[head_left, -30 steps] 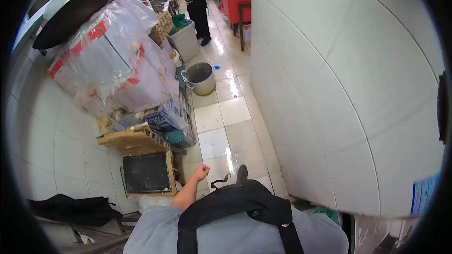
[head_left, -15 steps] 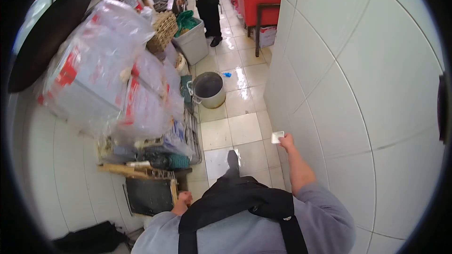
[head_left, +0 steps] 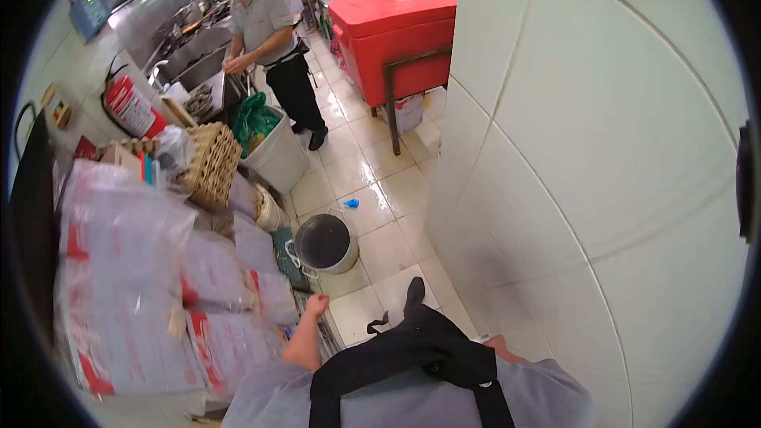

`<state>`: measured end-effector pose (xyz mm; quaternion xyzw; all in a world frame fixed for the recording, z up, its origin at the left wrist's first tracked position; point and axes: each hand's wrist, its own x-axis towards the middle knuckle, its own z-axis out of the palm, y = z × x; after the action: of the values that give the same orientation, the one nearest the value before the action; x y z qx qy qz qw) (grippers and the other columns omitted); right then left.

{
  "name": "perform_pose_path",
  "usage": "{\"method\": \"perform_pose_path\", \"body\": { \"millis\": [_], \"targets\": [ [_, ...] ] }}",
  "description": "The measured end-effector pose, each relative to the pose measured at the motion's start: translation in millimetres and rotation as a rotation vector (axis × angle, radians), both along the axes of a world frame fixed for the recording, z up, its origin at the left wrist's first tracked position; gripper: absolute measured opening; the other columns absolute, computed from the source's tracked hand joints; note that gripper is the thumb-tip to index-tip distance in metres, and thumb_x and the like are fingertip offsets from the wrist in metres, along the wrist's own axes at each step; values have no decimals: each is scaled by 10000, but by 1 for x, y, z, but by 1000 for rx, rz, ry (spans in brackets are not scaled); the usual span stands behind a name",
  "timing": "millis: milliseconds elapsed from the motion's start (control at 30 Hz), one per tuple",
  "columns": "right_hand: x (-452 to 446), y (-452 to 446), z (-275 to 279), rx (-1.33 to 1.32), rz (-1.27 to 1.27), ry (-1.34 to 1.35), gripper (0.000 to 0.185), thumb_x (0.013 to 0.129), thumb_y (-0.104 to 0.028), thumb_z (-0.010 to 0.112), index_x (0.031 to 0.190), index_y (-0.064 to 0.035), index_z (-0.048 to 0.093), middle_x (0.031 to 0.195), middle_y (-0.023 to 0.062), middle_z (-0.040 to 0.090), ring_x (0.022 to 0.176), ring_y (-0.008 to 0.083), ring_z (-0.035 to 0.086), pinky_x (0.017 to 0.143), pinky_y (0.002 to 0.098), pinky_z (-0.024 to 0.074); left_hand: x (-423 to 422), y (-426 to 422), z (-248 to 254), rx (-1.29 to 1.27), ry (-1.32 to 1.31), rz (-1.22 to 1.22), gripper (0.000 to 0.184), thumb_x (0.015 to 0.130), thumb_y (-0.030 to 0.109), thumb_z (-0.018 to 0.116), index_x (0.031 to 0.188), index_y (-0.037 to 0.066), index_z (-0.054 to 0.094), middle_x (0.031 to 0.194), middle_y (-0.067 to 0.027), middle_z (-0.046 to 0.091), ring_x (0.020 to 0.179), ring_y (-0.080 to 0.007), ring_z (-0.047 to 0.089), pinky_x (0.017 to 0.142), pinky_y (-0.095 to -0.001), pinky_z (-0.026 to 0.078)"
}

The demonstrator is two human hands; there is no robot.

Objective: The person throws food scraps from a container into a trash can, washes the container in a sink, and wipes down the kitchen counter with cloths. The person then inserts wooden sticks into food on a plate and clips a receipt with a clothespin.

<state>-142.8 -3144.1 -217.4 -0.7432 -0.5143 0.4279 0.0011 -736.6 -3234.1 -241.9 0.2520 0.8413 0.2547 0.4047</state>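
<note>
My left hand [head_left: 318,305] swings out in front of my body with its fingers curled in and nothing seen in them. It is close to a large pot [head_left: 326,242] on the floor, without touching it. Low at my right side, my right hand [head_left: 497,344] is partly hidden by my apron [head_left: 396,357]. A small white dish [head_left: 481,338] shows only as a sliver at its fingers. My shoe [head_left: 414,292] is forward on the tiles.
Plastic-wrapped packs [head_left: 127,269] are stacked at the left, with egg trays [head_left: 212,165] behind. A grey bin [head_left: 277,154] stands near a co-worker [head_left: 269,24] at the sink. A red cooler [head_left: 396,40] and a tiled wall [head_left: 555,150] are right. A blue scrap [head_left: 351,203] lies on the floor.
I have walked forward, so the pot and packs are nearer and the view has tilted up. My left hand has swung forward; my right hand with the dish has dropped back to my side.
</note>
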Motion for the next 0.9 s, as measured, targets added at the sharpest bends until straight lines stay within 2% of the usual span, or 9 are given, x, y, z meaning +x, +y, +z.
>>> {"method": "perform_pose_path", "body": {
  "millis": [33,100,233,300,367,433,633,867,900],
  "targets": [
    [8,7,-21,-34,209,-66,246,638,-75,665,867,15,671,810,213,663,757,357,662,633,408,525,-13,42,8,-40,208,-167,213,811,162,607,972,33,657,793,-82,666,662,-170,628,587,-314,498],
    [13,39,-53,-59,456,-133,258,658,-60,651,907,8,665,861,218,664,792,368,659,649,415,527,-19,111,39,249,-4,-10,228,843,142,586,1039,35,632,880,-80,667,710,-166,635,630,-306,505],
    [-51,206,-43,-19,250,-75,260,657,-58,652,909,6,666,863,214,665,794,364,659,651,415,527,-36,185,54,291,-287,86,222,858,131,576,1051,30,621,884,-74,665,726,-154,632,646,-301,504],
    [-83,284,-21,30,93,-13,261,657,-57,653,910,4,666,864,212,665,795,361,659,652,414,527,-57,180,8,239,-109,18,226,813,173,627,973,15,650,810,-84,669,710,-146,633,635,-297,503],
    [-103,342,-5,67,-8,29,262,656,-56,654,912,3,667,865,210,666,796,359,659,653,414,527,-58,164,7,163,70,-110,268,801,234,614,938,9,663,736,-95,665,636,-180,632,599,-332,497],
    [-120,382,8,92,-53,40,263,656,-55,654,913,2,667,866,208,666,797,357,660,654,414,527,-69,137,-31,-11,-346,108,232,820,232,585,817,11,656,670,-93,639,589,-190,614,544,-350,476],
    [-163,418,-7,30,-137,-41,267,655,-52,657,916,-1,668,869,202,668,800,350,660,657,414,528,-123,152,0,-377,-347,-36,204,807,212,584,839,23,654,649,-76,614,567,-191,590,511,-355,456],
    [-241,384,-5,-105,-278,-83,271,653,-48,659,920,-5,669,873,195,669,804,342,661,661,413,528,-269,424,-3,-309,-363,-255,181,791,189,583,865,38,652,624,-55,585,540,-192,562,471,-361,433],
    [-253,381,-6,-109,-303,-72,272,653,-48,659,921,-6,669,873,194,670,805,341,661,661,413,528,-290,472,-28,-200,-162,-469,216,780,193,579,893,29,661,649,-66,601,547,-187,569,475,-360,437]
  ]
}}
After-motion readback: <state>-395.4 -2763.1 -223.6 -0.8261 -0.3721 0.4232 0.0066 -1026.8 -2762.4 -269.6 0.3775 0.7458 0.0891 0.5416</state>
